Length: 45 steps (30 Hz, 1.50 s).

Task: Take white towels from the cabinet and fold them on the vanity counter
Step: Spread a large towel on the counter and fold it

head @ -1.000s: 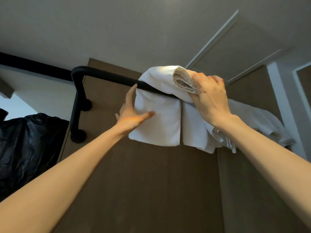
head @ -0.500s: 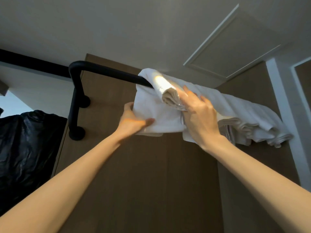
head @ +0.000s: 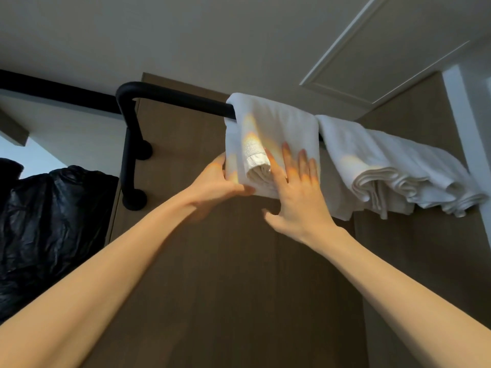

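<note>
Head view, looking up. The folded towel (head: 281,128) hangs over the black rail (head: 172,98), in front of the wood panel (head: 239,274). 1 second ago the right hand (head: 295,200) gripped the towel's rolled end (head: 256,162) above the rail. That end now lies down the front face, and the hand has let go: its fingers are spread and pressed flat on the cloth. The left hand (head: 221,181) has dropped from the towel's side and pinches the lower left corner, thumb under the hem. The towel therefore appears settled on the rail, and this piece looks close to finished. No vanity counter is in view.

Edges: the towel's left edge stops short of the rail's bend, leaving bare bar there. Its right edge lies just beside the bunched towels (head: 398,171), with a sliver of rail between. A black bag (head: 53,221) hangs well apart to the left. Open room lies below the hem and toward the camera; the panel closes off the back.
</note>
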Tool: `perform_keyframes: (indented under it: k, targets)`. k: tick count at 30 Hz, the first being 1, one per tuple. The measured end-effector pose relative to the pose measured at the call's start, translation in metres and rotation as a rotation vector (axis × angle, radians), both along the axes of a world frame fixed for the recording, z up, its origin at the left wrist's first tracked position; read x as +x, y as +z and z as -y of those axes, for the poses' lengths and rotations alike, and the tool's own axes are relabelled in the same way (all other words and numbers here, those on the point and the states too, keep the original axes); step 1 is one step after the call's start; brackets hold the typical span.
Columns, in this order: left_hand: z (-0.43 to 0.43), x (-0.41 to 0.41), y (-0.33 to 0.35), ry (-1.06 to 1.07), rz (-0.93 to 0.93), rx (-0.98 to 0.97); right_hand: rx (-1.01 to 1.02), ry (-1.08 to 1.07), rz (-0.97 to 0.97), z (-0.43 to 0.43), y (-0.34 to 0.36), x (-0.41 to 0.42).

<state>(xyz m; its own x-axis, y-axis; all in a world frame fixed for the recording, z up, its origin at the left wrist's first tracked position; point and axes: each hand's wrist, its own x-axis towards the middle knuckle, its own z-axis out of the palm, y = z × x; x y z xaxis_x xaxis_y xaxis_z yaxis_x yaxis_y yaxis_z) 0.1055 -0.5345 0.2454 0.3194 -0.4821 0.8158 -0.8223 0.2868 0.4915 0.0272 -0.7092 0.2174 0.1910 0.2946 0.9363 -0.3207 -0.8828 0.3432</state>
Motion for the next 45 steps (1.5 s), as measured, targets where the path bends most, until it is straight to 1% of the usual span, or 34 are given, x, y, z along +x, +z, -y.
perform_keyframes:
  k: [3, 7, 10, 12, 14, 16, 19, 21, 24, 26, 31, 33, 39, 40, 45]
  targets:
    - [-0.007, -0.004, 0.006, -0.108, -0.073, 0.048, 0.009, 0.025, 0.147, -0.001, 0.008, 0.009]
    - [-0.012, -0.004, 0.011, -0.156, -0.077, 0.087, -0.010, 0.107, 0.340, -0.001, 0.018, 0.019]
    - [-0.012, 0.000, 0.010, -0.115, -0.052, 0.136, -0.057, 0.110, 0.378, 0.002, 0.018, 0.020]
    - [-0.014, -0.003, 0.009, -0.148, -0.099, 0.147, -0.104, 0.098, 0.356, 0.007, 0.016, 0.018]
    - [-0.016, -0.008, 0.014, -0.229, -0.194, 0.081, -0.172, 0.073, 0.341, 0.013, 0.017, 0.014]
    - [-0.016, -0.015, 0.026, -0.276, -0.253, -0.034, -0.224, 0.037, 0.336, 0.017, 0.019, 0.011]
    - [-0.007, -0.029, 0.046, -0.182, -0.253, -0.069, -0.248, 0.021, 0.297, 0.018, 0.022, 0.006]
    - [0.004, -0.031, 0.054, -0.146, -0.321, -0.116, -0.243, 0.034, 0.262, 0.015, 0.021, 0.002]
    - [0.014, -0.028, 0.058, -0.082, -0.425, -0.260, -0.248, 0.017, 0.204, 0.014, 0.021, -0.004]
    - [0.018, -0.024, 0.055, -0.099, -0.475, -0.350, -0.259, -0.010, 0.180, 0.016, 0.022, -0.004]
    - [0.023, -0.021, 0.048, -0.165, -0.572, -0.492, -0.228, -0.035, 0.165, 0.023, 0.019, 0.007]
    - [0.023, -0.019, 0.046, -0.181, -0.562, -0.450, -0.203, -0.039, 0.179, 0.028, 0.015, 0.009]
    - [0.021, -0.005, 0.016, -0.228, -0.362, -0.101, -0.109, -0.009, 0.215, 0.033, 0.002, 0.006]
    - [0.021, -0.004, 0.010, -0.223, -0.345, -0.081, -0.098, -0.004, 0.222, 0.033, -0.001, 0.007]
    - [0.022, -0.001, -0.003, -0.220, -0.293, -0.103, -0.090, -0.062, 0.276, 0.034, -0.021, 0.023]
